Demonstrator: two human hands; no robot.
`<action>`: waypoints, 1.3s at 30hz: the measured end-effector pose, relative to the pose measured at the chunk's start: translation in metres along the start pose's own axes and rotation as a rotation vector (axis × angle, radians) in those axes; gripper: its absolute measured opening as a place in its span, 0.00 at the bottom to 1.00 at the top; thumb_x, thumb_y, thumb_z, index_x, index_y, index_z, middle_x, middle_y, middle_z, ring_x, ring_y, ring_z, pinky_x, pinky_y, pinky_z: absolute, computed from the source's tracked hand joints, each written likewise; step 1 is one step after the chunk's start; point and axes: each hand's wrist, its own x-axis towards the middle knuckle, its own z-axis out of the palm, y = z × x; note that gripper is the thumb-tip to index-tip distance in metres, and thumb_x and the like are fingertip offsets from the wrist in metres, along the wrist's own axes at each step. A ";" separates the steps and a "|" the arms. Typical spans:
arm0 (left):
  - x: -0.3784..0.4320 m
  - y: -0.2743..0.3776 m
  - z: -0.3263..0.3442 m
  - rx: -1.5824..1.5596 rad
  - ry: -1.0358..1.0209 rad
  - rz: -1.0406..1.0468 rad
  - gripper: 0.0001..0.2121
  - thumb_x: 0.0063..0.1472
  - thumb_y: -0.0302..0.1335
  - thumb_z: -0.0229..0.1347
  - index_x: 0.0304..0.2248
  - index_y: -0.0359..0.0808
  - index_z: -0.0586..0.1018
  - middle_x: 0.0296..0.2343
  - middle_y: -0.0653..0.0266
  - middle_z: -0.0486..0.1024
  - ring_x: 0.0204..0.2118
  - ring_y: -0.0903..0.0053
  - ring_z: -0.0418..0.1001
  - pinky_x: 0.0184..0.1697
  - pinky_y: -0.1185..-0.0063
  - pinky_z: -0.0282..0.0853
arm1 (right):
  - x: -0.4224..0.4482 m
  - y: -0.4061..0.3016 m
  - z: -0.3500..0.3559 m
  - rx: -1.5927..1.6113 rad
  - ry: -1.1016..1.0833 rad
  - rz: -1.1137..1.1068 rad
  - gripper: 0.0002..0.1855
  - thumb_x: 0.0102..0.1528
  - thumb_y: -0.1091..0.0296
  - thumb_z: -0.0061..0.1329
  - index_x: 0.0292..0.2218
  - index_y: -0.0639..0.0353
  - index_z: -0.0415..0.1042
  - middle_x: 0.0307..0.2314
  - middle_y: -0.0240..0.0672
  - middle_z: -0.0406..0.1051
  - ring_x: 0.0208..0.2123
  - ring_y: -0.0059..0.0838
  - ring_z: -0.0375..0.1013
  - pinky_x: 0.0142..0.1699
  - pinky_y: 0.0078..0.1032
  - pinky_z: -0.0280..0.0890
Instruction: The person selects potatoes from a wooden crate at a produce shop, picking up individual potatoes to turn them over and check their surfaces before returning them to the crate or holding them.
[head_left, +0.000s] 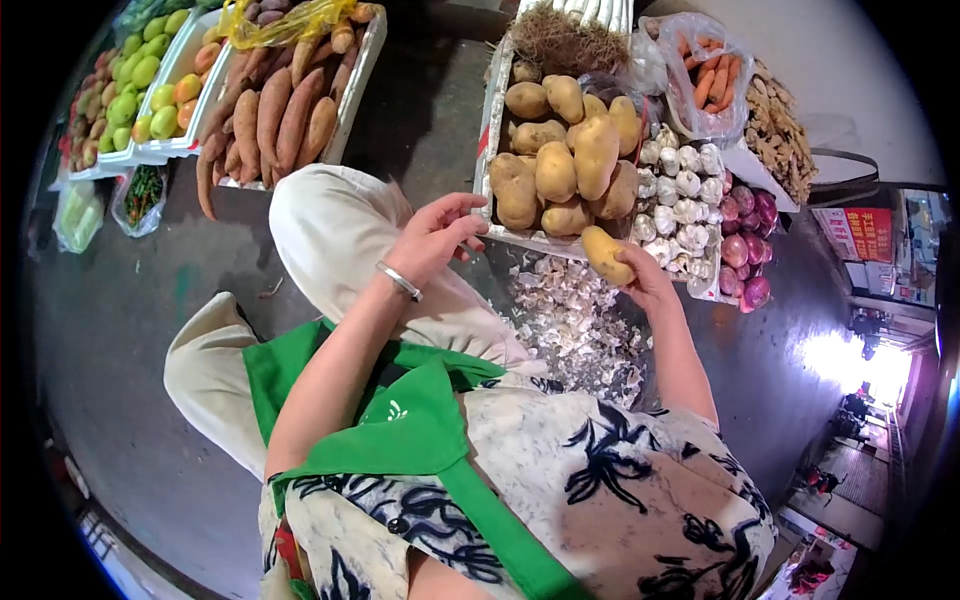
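Observation:
A yellow potato (604, 253) is in my right hand (646, 276), raised in front of the near edge of a white foam box (517, 238). Heaped potatoes (556, 172) fill that box. My left hand (442, 229), with a silver bangle on its wrist, is by the box's near left corner; its fingers are apart and nothing is in them. Whether the fingertips touch the rim, I cannot tell. Just right of the potatoes lie rows of garlic bulbs (686, 196), close beyond my right hand.
Garlic skins (574, 315) litter the floor. Red onions (745, 244), ginger (776, 127) and bagged carrots (716, 79) are at right. Roots of leeks (566, 41) overhang the potatoes. A box of sweet potatoes (285, 112), tomatoes (187, 88) and green fruit (139, 67) stand at left, bagged chillies (142, 193) below.

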 end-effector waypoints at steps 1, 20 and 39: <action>0.000 0.000 0.001 -0.015 -0.015 -0.008 0.17 0.64 0.31 0.51 0.51 0.36 0.70 0.34 0.66 0.76 0.32 0.82 0.74 0.32 0.85 0.69 | -0.013 -0.001 0.011 0.001 0.000 0.002 0.27 0.46 0.67 0.55 0.49 0.62 0.69 0.42 0.40 0.71 0.42 0.32 0.72 0.46 0.27 0.69; -0.020 0.024 -0.012 -0.543 -0.024 0.234 0.33 0.57 0.24 0.58 0.58 0.42 0.54 0.49 0.55 0.62 0.46 0.64 0.71 0.39 0.65 0.77 | -0.065 -0.066 0.219 -0.157 -0.689 -0.458 0.41 0.47 0.70 0.60 0.59 0.61 0.54 0.54 0.39 0.58 0.55 0.30 0.61 0.59 0.27 0.59; -0.009 0.010 -0.017 -0.413 0.031 0.155 0.12 0.67 0.34 0.48 0.41 0.32 0.73 0.30 0.59 0.77 0.26 0.74 0.78 0.26 0.81 0.73 | -0.041 -0.046 0.213 0.274 -0.492 0.032 0.31 0.60 0.36 0.33 0.50 0.53 0.65 0.28 0.40 0.71 0.15 0.20 0.59 0.18 0.18 0.55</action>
